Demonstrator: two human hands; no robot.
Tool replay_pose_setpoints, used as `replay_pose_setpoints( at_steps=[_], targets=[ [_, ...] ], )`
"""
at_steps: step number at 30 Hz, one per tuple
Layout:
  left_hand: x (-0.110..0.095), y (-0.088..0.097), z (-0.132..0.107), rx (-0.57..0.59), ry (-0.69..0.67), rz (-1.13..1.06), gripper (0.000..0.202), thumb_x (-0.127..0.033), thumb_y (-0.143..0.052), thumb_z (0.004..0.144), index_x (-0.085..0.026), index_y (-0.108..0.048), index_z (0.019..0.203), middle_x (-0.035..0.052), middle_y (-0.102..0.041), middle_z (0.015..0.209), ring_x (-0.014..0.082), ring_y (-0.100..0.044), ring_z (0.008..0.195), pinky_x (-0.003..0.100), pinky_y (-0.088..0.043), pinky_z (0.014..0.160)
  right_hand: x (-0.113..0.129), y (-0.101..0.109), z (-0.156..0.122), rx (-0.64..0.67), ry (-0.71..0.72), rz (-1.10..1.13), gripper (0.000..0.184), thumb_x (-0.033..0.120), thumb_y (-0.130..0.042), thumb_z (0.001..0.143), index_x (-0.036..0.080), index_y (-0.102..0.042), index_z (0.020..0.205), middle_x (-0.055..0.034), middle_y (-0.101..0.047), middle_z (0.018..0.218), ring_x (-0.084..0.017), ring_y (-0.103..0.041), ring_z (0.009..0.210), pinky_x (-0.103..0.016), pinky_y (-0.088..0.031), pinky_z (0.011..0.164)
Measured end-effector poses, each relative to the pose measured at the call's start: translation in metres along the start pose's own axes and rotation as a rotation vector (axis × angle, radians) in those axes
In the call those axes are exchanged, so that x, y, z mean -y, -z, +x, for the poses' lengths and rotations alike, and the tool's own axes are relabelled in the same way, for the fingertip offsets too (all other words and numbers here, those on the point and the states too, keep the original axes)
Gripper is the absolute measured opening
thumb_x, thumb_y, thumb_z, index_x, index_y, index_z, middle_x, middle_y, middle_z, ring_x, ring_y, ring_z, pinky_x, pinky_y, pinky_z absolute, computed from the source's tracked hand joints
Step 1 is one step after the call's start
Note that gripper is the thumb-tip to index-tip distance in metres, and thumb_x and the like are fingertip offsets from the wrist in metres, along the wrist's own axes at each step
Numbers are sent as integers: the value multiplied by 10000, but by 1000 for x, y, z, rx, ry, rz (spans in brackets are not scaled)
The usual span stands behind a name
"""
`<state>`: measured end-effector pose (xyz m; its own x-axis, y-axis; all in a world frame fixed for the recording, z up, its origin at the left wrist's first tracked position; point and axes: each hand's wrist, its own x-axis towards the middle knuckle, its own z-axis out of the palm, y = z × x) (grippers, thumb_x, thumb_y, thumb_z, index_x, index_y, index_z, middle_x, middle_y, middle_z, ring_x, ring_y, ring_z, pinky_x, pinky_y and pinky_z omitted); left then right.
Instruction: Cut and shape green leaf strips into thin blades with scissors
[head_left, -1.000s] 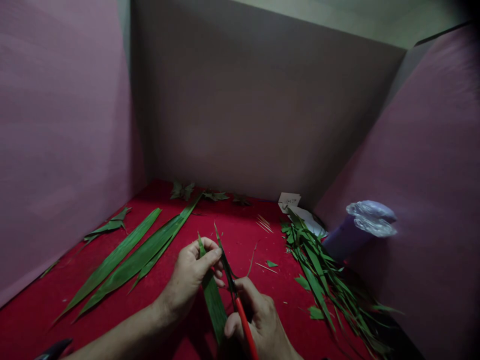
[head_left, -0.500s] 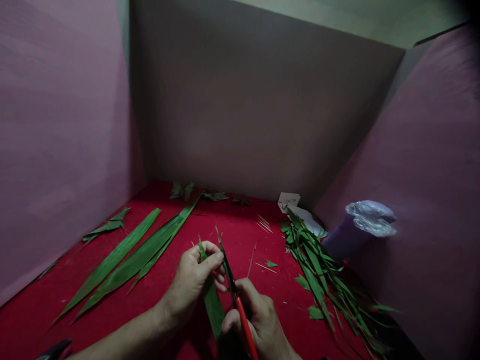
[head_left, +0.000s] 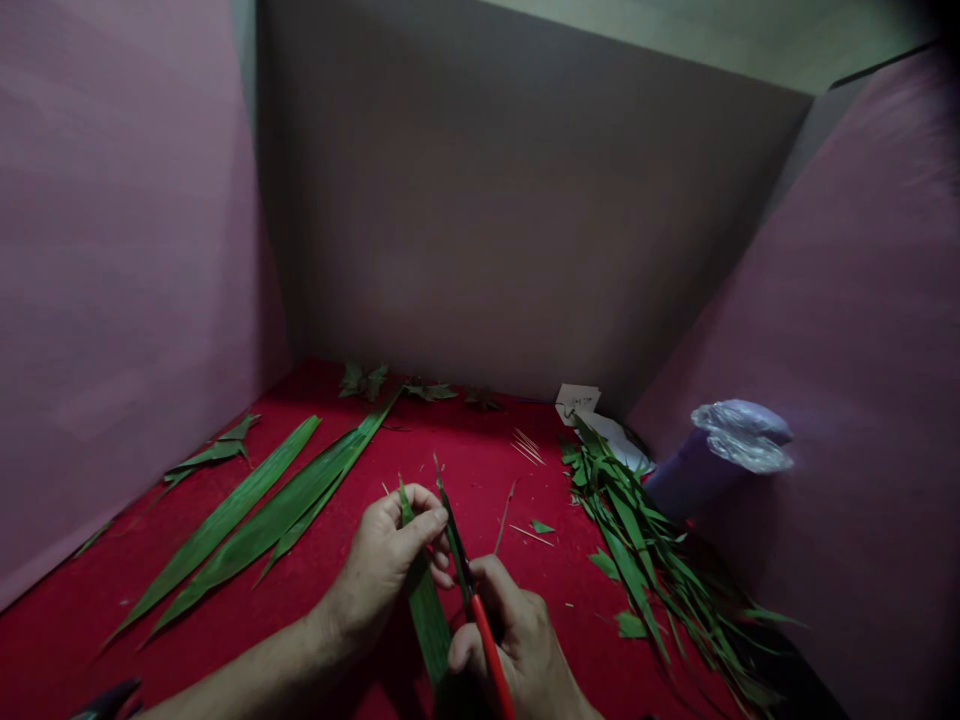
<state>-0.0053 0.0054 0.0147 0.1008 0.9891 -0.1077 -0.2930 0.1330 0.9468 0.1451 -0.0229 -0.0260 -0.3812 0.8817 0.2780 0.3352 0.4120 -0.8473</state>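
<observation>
I see my left hand (head_left: 386, 560) has barely moved; its fingers stay clamped on the leaf strip (head_left: 429, 612), low over the red bench (head_left: 480, 470). My right hand (head_left: 521, 645) grips the red-handled scissors (head_left: 474, 600), blades along the strip's right edge. Leaf trimmings (head_left: 645, 560) lie right of the strip.

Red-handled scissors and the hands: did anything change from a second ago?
Hardly. The left hand, its narrow green leaf strip and the red-handled scissors in the right hand slipped a touch lower in view. Both grips hold; the long green leaves and the trimmings pile lie as before.
</observation>
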Motion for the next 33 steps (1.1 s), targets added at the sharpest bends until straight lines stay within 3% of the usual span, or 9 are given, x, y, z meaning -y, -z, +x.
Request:
replay_pose_setpoints(
  at_steps=[3,8,13,22,26,33],
  targets=[
    [1,-1,-1,17,16,7,182,-295,-612,715,-166,-494,664,-13,-582,527,115,-545,438,252,-479,447,2,0,0,12,-13,28,364,535,-481,805,179,-483,880,54,-501,528,-77,-367,406,-180,-258,403],
    [1,-2,-2,26,12,14,184,-299,-608,721,-165,-496,666,-17,-578,520,110,-543,431,241,-471,446,7,1,1,31,-14,104,450,618,-461,786,178,-495,876,-27,-629,745,-99,-531,498,-175,-364,465],
    [0,-2,-3,30,9,23,180,-294,-603,725,-163,-496,663,-14,-584,527,108,-544,428,238,-463,445,8,2,1,48,6,77,482,654,-370,814,187,-475,866,-12,-634,581,-116,-533,437,-187,-350,432],
    [1,-2,-1,28,22,26,186,-296,-610,719,-165,-495,655,-14,-576,523,107,-538,434,240,-464,451,4,1,-1,39,13,53,389,568,-376,857,195,-488,854,-28,-656,597,-122,-553,453,-188,-342,434],
    [1,-1,-1,25,31,23,186,-297,-618,709,-164,-502,648,-10,-576,521,110,-537,435,241,-463,445,5,2,0,29,-3,60,366,546,-409,847,196,-509,809,-26,-639,646,-108,-519,450,-191,-324,428],
    [-1,1,2,-9,44,-32,175,-281,-622,706,-165,-505,648,-14,-574,512,108,-527,443,250,-472,468,4,5,-2,-52,-116,184,443,597,-493,773,161,-502,853,44,-467,532,-80,-360,450,-184,-269,421]
  ],
)
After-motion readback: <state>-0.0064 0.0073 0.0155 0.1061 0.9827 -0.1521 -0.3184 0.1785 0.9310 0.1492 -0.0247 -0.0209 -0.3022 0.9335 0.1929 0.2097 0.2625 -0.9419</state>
